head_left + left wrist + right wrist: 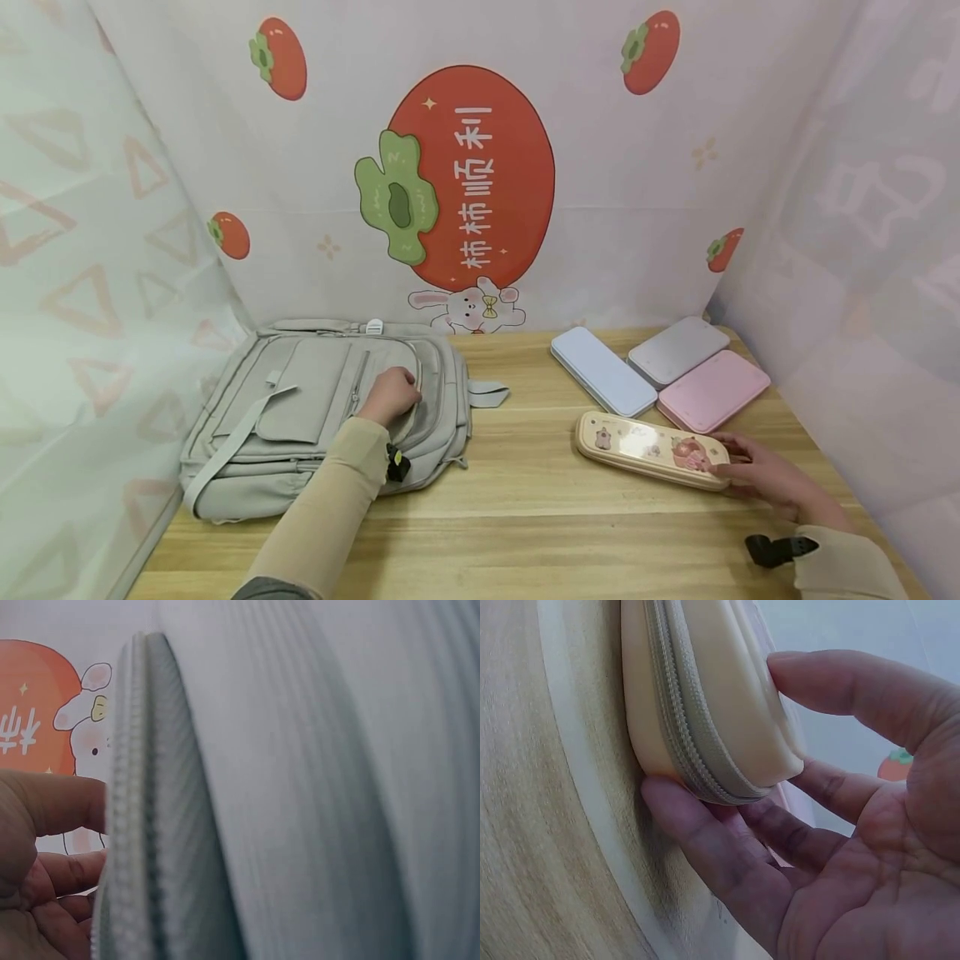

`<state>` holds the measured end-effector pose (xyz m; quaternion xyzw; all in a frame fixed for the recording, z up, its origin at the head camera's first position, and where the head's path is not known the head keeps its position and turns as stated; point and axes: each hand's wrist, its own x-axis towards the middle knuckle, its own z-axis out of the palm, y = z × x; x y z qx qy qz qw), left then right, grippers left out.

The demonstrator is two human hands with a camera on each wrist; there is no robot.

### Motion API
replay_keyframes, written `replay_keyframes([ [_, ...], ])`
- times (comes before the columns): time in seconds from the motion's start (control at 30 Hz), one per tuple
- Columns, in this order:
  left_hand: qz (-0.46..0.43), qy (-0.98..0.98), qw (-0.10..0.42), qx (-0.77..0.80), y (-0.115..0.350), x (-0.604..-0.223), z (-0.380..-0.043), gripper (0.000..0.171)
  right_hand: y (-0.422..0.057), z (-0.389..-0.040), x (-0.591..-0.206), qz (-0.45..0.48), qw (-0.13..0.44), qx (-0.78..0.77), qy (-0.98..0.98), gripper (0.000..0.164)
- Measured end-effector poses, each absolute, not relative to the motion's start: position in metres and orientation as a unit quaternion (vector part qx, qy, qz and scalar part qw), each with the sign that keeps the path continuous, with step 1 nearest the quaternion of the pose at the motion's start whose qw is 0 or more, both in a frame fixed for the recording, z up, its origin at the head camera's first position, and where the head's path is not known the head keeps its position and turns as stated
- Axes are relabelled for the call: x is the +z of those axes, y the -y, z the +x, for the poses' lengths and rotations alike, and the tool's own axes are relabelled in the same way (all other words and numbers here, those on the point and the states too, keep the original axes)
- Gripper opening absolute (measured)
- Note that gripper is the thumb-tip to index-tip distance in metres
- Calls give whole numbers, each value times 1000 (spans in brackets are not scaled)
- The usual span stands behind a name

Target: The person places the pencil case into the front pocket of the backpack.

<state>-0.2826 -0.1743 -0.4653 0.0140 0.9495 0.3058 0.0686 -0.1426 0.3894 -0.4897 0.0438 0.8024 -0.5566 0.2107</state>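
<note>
A grey backpack (307,392) lies flat on the left of the table. My left hand (392,395) pinches the edge of its front pocket; in the left wrist view the zipper edge (133,802) stands apart from the fabric beside it, with a gap between, and hides my fingertips. On the right, a cream pencil case (637,446) with cartoon pictures on its lid lies slanted. My right hand (772,477) grips its right end, thumb on top and fingers around the lower edge. The case's zipper (686,712) looks closed along this end.
Behind the cream case lie a light blue case (602,371), a grey case (678,350) and a pink case (714,390), close together. A strap loop (488,392) sticks out from the backpack onto the wooden table (517,533). Printed cloth (615,167) walls the back and sides.
</note>
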Motion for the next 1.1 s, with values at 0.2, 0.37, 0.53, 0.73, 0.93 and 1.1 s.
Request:
replay_keyframes([
  [0.2, 22, -949, 76, 304, 176, -466, -282, 40, -389, -142, -488, 42, 224, -559, -798, 80],
  [0.37, 8, -943, 80, 322, 178, -465, -280, 37, -389, -143, -487, 37, 220, -557, -800, 80],
  [0.53, -12, -928, 91, 360, 182, -463, -280, 34, -389, -141, -487, 34, 213, -559, -801, 77],
  [0.73, -23, -904, 97, 417, 187, -461, -283, 36, -389, -139, -488, 45, 207, -563, -799, 74],
  [0.93, -36, -882, 101, 459, 192, -453, -282, 37, -389, -140, -488, 53, 203, -556, -804, 73],
  [1.1, -35, -868, 104, 484, 197, -446, -279, 43, -389, -137, -489, 64, 204, -555, -804, 77],
])
